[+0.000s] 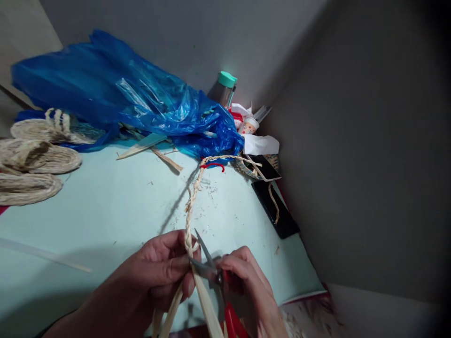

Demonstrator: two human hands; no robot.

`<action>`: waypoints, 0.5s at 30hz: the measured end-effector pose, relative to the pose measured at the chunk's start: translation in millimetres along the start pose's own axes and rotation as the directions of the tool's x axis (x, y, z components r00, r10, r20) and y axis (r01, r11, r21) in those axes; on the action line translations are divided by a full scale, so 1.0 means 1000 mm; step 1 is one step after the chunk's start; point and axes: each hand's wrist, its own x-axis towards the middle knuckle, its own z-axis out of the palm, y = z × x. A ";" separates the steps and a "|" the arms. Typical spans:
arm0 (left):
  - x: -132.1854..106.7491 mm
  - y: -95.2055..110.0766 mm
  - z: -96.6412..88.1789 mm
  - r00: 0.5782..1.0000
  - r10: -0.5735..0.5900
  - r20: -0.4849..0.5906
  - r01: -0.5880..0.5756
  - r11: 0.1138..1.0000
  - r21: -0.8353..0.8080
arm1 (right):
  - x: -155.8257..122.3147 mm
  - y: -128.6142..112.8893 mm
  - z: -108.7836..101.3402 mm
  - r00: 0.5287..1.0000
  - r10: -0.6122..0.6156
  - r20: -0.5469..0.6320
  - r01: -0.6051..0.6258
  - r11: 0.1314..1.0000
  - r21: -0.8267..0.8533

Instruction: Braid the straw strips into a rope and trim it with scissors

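My left hand (160, 272) is closed, pinching a pale straw braid (191, 206) near its lower end. The braid runs up over the light blue table (105, 206) to a red cord (212, 165) by the blue bag. My right hand (248, 281) grips red-handled scissors (207, 267). Their blades stand open around a loose straw strip just below the braid. More flat strips (207, 305) hang down from my left hand's fingers.
A crumpled blue plastic bag (116, 89) lies at the back. Coils of braided straw (33, 159) sit at the left edge. A green-capped bottle (222, 89), paper cups and a black phone (276, 206) are near the grey wall on the right.
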 end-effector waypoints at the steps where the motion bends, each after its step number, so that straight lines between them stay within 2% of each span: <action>1: 0.000 0.000 -0.001 1.000 0.002 -0.001 -0.002 1.000 0.004 | -0.001 0.001 0.000 1.000 0.000 -0.001 0.000 1.000 0.008; 9: 0.000 0.000 -0.003 0.999 -0.018 -0.041 0.021 0.996 0.082 | -0.015 0.007 0.001 0.998 0.066 0.007 -0.066 0.996 0.067; 15: 0.000 0.002 -0.001 0.997 0.047 -0.058 -0.042 0.996 0.084 | -0.018 0.009 -0.001 0.998 0.063 0.008 -0.063 0.995 0.082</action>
